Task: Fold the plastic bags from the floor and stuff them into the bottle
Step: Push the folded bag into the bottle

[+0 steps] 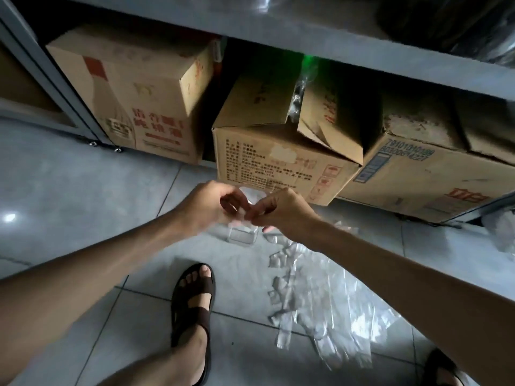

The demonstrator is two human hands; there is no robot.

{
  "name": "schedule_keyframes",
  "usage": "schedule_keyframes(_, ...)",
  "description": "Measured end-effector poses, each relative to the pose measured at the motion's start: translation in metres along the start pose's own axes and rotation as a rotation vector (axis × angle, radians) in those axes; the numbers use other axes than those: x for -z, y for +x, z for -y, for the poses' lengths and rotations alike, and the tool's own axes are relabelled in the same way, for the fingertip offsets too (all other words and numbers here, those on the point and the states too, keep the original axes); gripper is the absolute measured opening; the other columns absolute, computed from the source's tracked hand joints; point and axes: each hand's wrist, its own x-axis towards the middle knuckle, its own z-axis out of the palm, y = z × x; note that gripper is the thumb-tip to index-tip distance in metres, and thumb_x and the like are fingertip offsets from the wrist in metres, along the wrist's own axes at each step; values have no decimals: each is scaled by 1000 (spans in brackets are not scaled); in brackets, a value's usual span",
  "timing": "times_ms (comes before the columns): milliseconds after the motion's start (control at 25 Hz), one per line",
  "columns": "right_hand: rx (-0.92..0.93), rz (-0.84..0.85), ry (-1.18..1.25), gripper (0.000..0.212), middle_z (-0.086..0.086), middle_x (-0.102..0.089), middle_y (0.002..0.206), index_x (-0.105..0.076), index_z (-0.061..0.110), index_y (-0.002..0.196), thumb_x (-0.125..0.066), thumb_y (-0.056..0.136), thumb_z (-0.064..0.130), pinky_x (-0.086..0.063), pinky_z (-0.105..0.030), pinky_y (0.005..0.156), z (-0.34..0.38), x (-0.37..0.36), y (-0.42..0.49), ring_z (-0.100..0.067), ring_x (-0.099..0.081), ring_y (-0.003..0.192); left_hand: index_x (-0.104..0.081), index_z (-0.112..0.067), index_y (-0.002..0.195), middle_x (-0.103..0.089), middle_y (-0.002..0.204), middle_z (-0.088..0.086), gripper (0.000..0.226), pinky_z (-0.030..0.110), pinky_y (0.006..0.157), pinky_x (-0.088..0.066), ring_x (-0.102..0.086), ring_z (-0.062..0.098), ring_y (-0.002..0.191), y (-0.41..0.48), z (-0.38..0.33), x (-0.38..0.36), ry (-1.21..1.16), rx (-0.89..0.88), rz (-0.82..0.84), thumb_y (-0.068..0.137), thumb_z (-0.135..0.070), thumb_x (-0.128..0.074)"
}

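Both hands meet above the tiled floor in front of the cardboard boxes. My left hand (214, 206) and my right hand (278, 210) each pinch a small clear plastic bag (245, 211) between their fingertips. Directly below them a clear bottle (241, 236) stands on the floor, blurred and partly hidden by the hands. Several more clear plastic bags (312, 296) lie spread and crumpled on the tiles at the lower right, under my right forearm.
Three cardboard boxes (278, 160) sit under a grey metal shelf (306, 48) along the far side. My left foot in a brown sandal (195, 307) rests on the tiles; another sandal (443, 369) shows at the bottom right. More crumpled plastic (501, 229) lies at the right edge.
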Motion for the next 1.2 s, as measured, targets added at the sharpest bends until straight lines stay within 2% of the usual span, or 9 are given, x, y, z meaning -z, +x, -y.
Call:
schedule_keyframes(120, 78, 1, -333, 19, 9, -71, 77, -81, 16, 89, -70, 84, 2, -46, -16, 64, -56, -35, 40, 1, -61, 63, -68, -19, 77, -71, 71, -7, 26, 10, 60, -47, -65, 4, 66, 28, 68, -12, 126, 175, -147, 71, 4, -76)
schedule_keyframes(240, 71, 44, -577, 29, 3, -73, 110, -76, 24, 102, -55, 91, 7, -52, -31, 77, -104, -65, 66, -23, -67, 94, -62, -14, 86, -72, 73, 4, 20, 30, 66, -59, -69, 23, 65, 53, 118, -26, 152, 347, -153, 75, 0, -71)
schedule_keyframes(400, 238, 114, -776, 19, -7, -66, 111, -64, 9, 104, -50, 94, 2, -46, -34, 75, -140, -102, 94, -33, -65, 98, -65, -7, 106, -74, 92, 13, 20, 40, 82, -60, -74, 27, 79, 88, 151, -42, 211, 374, -199, 88, -13, -70)
schedule_keyframes(600, 264, 282, -761, 23, -8, -60, 106, -59, 5, 102, -39, 93, 4, -33, -30, 69, -161, -127, 105, -31, -61, 97, -70, -4, 99, -75, 87, 12, 18, 37, 84, -58, -72, 26, 82, 112, 162, -58, 329, 320, -155, 95, -22, -66)
schedule_keyframes(720, 135, 380, -607, 38, -7, -61, 108, -49, 12, 124, -41, 88, 4, -44, -33, 78, -158, -124, 109, -33, -59, 104, -71, -1, 86, -74, 81, 12, 20, 35, 79, -58, -72, 25, 77, 118, 164, -65, 382, 291, -141, 95, -17, -64)
schedule_keyframes(840, 21, 371, -501, 44, -11, -61, 106, -35, 19, 130, -44, 88, 9, -43, -36, 71, -153, -124, 109, -36, -58, 96, -72, 0, 85, -73, 79, 11, 22, 24, 67, -45, -68, 22, 73, 118, 162, -65, 403, 306, -154, 95, -18, -65)
schedule_keyframes(960, -122, 384, -513, 13, -10, -53, 94, -47, 15, 99, -47, 86, 11, -32, -29, 57, -146, -129, 113, -33, -52, 86, -73, 0, 86, -75, 81, 11, 20, 25, 67, -49, -70, 21, 73, 117, 162, -65, 385, 312, -164, 94, -17, -66)
schedule_keyframes(1040, -160, 404, -539, 6, -12, -53, 95, -44, 15, 85, -49, 86, 10, -30, -27, 57, -144, -132, 116, -31, -51, 87, -73, -1, 86, -75, 80, 11, 18, 26, 71, -57, -73, 20, 73, 117, 162, -65, 356, 320, -160, 94, -15, -65)
schedule_keyframes(1200, -166, 405, -613, 35, -18, -55, 126, -53, 8, 124, -50, 90, 12, -40, -31, 75, -140, -139, 120, -37, -55, 112, -73, -2, 87, -74, 81, 9, 17, 13, 59, -48, -72, 18, 72, 117, 162, -65, 369, 317, -149, 94, -16, -66)
